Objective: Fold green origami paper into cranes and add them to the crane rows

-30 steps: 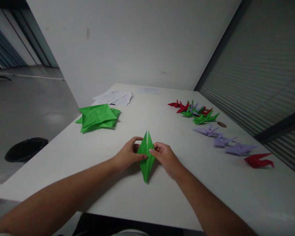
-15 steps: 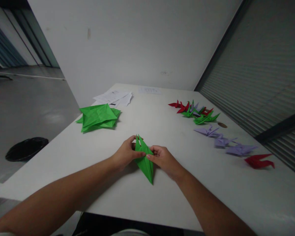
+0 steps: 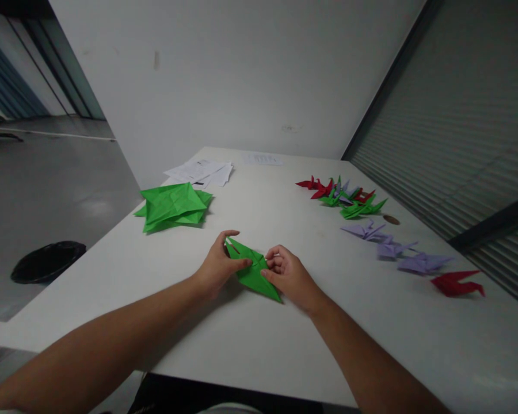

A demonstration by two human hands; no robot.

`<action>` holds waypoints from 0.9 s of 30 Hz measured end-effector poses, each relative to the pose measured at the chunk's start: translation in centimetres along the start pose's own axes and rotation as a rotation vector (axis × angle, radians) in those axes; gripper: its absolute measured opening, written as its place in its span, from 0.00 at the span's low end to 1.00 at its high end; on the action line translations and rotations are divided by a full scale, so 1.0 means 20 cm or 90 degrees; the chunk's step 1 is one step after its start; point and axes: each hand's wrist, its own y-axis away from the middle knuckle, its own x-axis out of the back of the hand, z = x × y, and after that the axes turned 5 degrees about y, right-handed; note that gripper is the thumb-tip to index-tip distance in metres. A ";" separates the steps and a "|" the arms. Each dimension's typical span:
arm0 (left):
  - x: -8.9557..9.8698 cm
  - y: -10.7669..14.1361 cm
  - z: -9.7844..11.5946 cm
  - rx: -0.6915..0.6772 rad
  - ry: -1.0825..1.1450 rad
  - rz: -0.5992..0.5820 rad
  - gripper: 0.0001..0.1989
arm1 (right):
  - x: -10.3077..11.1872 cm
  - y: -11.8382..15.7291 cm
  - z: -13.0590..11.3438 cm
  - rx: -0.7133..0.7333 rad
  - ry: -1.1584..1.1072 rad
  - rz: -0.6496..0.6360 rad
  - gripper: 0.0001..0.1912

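At the white table point(image 3: 285, 356), folded green paper point(image 3: 257, 280) is gripped from opposite sides by the left hand point(image 3: 217, 267) and right hand point(image 3: 292, 279) — presumably so its layers are kept together.

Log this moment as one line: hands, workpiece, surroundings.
left hand: holding folded green paper | right hand: thumb against same paper | table left: green paper pile | table right: red, green and purple origami cranes

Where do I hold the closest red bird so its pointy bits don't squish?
I'd gently pinch the red paper bird by its wide left part, coming from the near side: its two thin points stick out rightward, and a purple paper bird sits just behind it, to the left.
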 end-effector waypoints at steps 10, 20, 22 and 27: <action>0.07 -0.05 0.13 0.127 0.045 -0.091 0.19 | 0.03 0.04 -0.03 0.031 0.159 -0.111 0.12; 0.14 -0.06 0.10 0.221 -0.216 -0.419 0.18 | 0.05 0.08 -0.10 0.050 0.215 -0.197 0.12; 0.11 -0.04 0.09 0.209 -0.211 -0.419 0.17 | 0.05 0.08 -0.10 0.046 0.215 -0.195 0.11; 0.08 -0.01 0.06 0.187 -0.236 -0.418 0.20 | 0.05 0.09 -0.11 0.037 0.204 -0.185 0.10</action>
